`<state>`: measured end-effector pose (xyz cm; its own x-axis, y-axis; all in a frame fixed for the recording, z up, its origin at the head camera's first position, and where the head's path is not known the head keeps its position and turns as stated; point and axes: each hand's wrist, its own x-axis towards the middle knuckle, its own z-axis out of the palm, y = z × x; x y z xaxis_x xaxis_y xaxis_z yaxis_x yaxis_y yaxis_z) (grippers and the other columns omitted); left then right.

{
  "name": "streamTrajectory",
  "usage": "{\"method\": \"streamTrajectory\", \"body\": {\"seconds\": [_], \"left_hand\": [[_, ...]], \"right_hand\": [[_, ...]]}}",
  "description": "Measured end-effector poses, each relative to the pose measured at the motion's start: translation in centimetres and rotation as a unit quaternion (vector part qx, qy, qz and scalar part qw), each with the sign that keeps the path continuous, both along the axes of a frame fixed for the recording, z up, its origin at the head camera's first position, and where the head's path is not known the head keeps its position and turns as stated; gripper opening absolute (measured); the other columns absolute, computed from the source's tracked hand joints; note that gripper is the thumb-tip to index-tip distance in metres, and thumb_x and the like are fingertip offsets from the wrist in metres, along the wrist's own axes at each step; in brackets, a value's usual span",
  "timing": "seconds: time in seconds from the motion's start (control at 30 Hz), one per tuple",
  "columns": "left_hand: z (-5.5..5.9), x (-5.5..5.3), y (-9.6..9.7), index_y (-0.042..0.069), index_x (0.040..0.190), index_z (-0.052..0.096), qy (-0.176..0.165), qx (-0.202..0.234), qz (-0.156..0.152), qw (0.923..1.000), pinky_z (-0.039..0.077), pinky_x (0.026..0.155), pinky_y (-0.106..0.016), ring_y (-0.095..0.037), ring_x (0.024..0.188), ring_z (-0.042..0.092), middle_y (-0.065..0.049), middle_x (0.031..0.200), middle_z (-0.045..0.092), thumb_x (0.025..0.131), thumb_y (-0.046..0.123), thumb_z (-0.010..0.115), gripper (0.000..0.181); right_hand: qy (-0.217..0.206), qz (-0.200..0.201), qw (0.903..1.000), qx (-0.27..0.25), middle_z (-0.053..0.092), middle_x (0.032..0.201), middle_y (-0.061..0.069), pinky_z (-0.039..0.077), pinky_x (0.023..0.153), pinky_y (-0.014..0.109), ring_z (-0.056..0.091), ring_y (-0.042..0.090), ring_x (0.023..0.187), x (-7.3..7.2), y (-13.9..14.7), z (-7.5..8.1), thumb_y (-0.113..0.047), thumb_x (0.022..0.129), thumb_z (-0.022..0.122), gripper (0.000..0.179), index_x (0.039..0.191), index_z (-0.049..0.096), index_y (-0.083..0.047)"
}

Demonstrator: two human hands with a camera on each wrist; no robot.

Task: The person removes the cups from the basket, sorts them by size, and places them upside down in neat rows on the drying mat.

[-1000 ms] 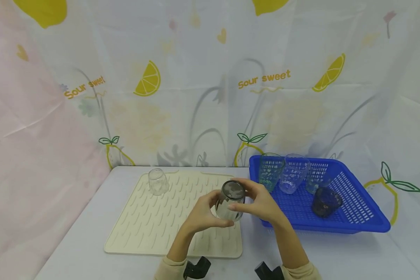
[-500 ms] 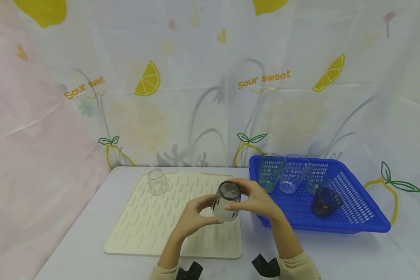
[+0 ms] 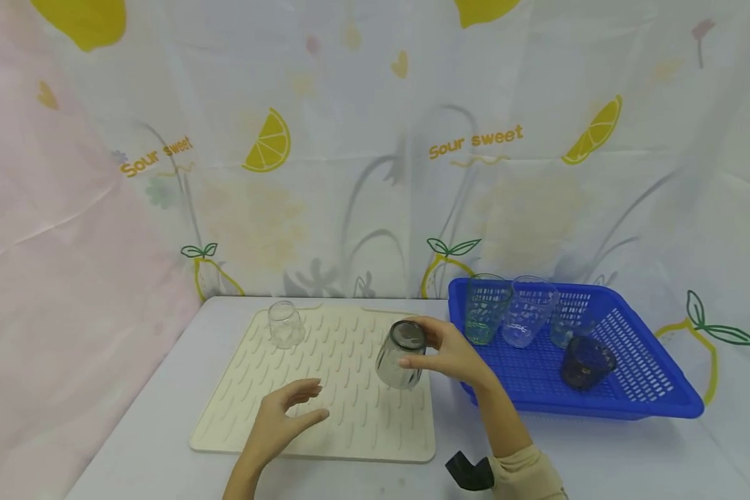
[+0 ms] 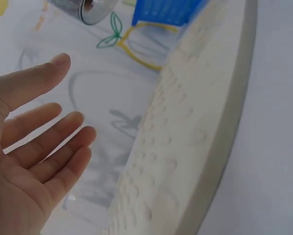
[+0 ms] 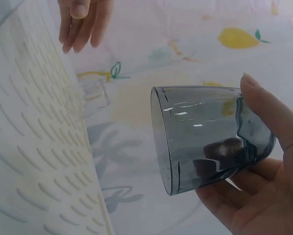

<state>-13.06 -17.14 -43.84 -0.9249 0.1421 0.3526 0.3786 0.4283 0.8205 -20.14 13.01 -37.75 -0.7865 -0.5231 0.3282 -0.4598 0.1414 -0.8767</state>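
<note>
Grips grey glass tumbler (image 3: 392,369) near its base in right hand (image 3: 455,354), mouth-down above cream drying mat (image 3: 344,434), clear of empty, relaxed left hand (image 3: 281,418).

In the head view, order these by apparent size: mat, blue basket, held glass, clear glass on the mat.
1. Mat and blue basket: too alike to rank
2. Held glass, though probably nearer the camera
3. Clear glass on the mat
</note>
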Motion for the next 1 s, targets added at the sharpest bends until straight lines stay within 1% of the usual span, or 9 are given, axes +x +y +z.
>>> {"method": "streamTrajectory", "body": {"seconds": [0.13, 0.23, 0.33, 0.57, 0.63, 0.73, 0.87, 0.93, 1.0], "left_hand": [[-0.9, 1.1, -2.4, -0.002, 0.109, 0.065, 0.019, -0.048, 0.084, 0.9951, 0.056, 0.082, -0.038, -0.028, 0.090, 0.066, -0.011, 0.101, 0.070, 0.070, 0.012, 0.082, 0.045], [-1.5, 1.8, -4.2, -0.002, 0.109, 0.065, 0.037, -0.096, 0.136, 0.9853, 0.056, 0.078, -0.034, -0.029, 0.088, 0.065, -0.012, 0.101, 0.070, 0.067, 0.012, 0.084, 0.048], [-2.1, 2.6, -6.1, -0.005, 0.109, 0.064, 0.050, -0.145, 0.169, 0.9736, 0.057, 0.075, -0.037, -0.033, 0.090, 0.064, -0.017, 0.103, 0.069, 0.064, 0.013, 0.086, 0.054], [-3.1, 4.2, -10.3, -0.014, 0.111, 0.057, 0.056, -0.222, 0.208, 0.9509, 0.049, 0.075, -0.064, -0.055, 0.094, 0.056, -0.036, 0.104, 0.060, 0.058, 0.019, 0.088, 0.070], [-3.3, 4.3, -11.3, -0.017, 0.114, 0.053, 0.028, -0.241, 0.220, 0.9448, 0.046, 0.080, -0.066, -0.059, 0.099, 0.052, -0.040, 0.109, 0.055, 0.058, 0.023, 0.088, 0.077], [-3.4, 4.3, -12.6, -0.021, 0.122, 0.044, -0.054, -0.254, 0.228, 0.9383, 0.041, 0.087, -0.067, -0.061, 0.109, 0.043, -0.044, 0.120, 0.045, 0.061, 0.031, 0.086, 0.091], [-3.7, 3.9, -13.9, -0.023, 0.133, 0.025, -0.192, -0.245, 0.205, 0.9279, 0.028, 0.100, -0.068, -0.061, 0.123, 0.026, -0.046, 0.135, 0.025, 0.066, 0.041, 0.082, 0.108], [-3.9, 3.6, -14.3, -0.022, 0.136, 0.017, -0.243, -0.241, 0.189, 0.9205, 0.023, 0.102, -0.069, -0.063, 0.125, 0.019, -0.047, 0.137, 0.016, 0.068, 0.043, 0.081, 0.114], [-4.1, 3.4, -14.5, -0.022, 0.137, 0.014, -0.262, -0.243, 0.175, 0.9172, 0.018, 0.102, -0.071, -0.063, 0.126, 0.015, -0.047, 0.138, 0.013, 0.068, 0.045, 0.080, 0.116]], "right_hand": [[-0.009, 0.003, 1.0000, 0.001, 0.058, 0.122, 0.016, 0.050, 0.093, 0.030, 0.059, 0.027, 0.108, -0.6, -0.1, -0.3, -0.011, 0.081, 0.074, 0.059, 0.133, 0.049, 0.001], [-0.007, 0.001, 1.0000, 0.000, 0.059, 0.121, 0.016, 0.050, 0.093, 0.031, 0.060, 0.026, 0.108, -1.1, -0.3, -0.6, -0.010, 0.081, 0.074, 0.057, 0.132, 0.050, 0.000], [-0.008, -0.002, 1.0000, 0.000, 0.059, 0.120, 0.016, 0.049, 0.094, 0.033, 0.059, 0.027, 0.107, -1.5, -0.5, -0.8, -0.009, 0.081, 0.074, 0.055, 0.130, 0.051, 0.000], [-0.022, -0.011, 0.9997, 0.009, 0.058, 0.121, 0.017, 0.047, 0.098, 0.041, 0.058, 0.030, 0.110, -2.9, -1.0, -1.0, -0.009, 0.082, 0.073, 0.055, 0.130, 0.049, 0.001], [-0.025, -0.015, 0.9995, 0.009, 0.058, 0.121, 0.018, 0.047, 0.098, 0.041, 0.058, 0.030, 0.110, -3.3, -1.2, -1.0, -0.008, 0.082, 0.073, 0.055, 0.131, 0.049, 0.001], [-0.029, -0.019, 0.9994, 0.006, 0.058, 0.121, 0.019, 0.048, 0.097, 0.041, 0.058, 0.031, 0.110, -3.8, -1.6, -1.0, -0.008, 0.082, 0.073, 0.056, 0.131, 0.049, 0.002], [-0.034, -0.024, 0.9991, -0.002, 0.056, 0.123, 0.021, 0.048, 0.096, 0.042, 0.057, 0.033, 0.111, -4.2, -2.3, -1.1, -0.005, 0.082, 0.072, 0.057, 0.132, 0.048, 0.004], [-0.037, -0.027, 0.9989, -0.004, 0.056, 0.124, 0.021, 0.048, 0.097, 0.042, 0.056, 0.033, 0.113, -4.4, -2.7, -1.2, -0.006, 0.082, 0.072, 0.058, 0.133, 0.047, 0.004], [-0.040, -0.028, 0.9988, -0.004, 0.055, 0.125, 0.021, 0.048, 0.097, 0.041, 0.056, 0.034, 0.113, -4.6, -3.1, -1.3, -0.006, 0.082, 0.072, 0.058, 0.133, 0.047, 0.004]]}}
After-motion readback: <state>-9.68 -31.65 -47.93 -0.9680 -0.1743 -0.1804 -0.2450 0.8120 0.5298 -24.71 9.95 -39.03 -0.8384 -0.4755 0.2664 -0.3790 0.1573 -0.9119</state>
